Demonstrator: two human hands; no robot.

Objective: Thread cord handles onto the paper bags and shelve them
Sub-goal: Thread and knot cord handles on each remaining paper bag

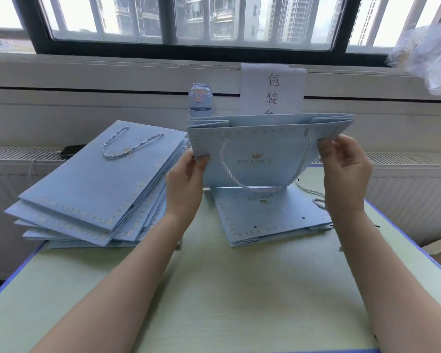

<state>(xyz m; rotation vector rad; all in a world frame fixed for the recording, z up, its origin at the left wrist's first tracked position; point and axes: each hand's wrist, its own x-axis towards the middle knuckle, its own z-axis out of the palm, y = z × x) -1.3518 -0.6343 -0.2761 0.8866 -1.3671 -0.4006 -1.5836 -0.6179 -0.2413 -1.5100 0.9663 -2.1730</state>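
Observation:
A light blue paper bag (pixel 260 146) stands upright above the table, folded flat, with a white cord handle (pixel 229 171) looped across its front. My left hand (pixel 186 179) pinches its left edge and my right hand (pixel 344 164) pinches its upper right corner. Under it lies a flat stack of blue bags (pixel 267 217) with empty punched holes. To the left, a fanned pile of blue bags (pixel 94 189) lies flat, the top one carrying a cord handle (pixel 127 146). Loose cords (pixel 313 194) lie by my right wrist.
A pale green table (pixel 214 289) with a blue rim carries everything. Behind the bag stand a blue-capped bottle (pixel 200 100) and a white paper sign (pixel 273 90) against the window ledge. Crumpled clear plastic (pixel 428 49) sits at the upper right. A dark phone (pixel 73 150) lies behind the left pile.

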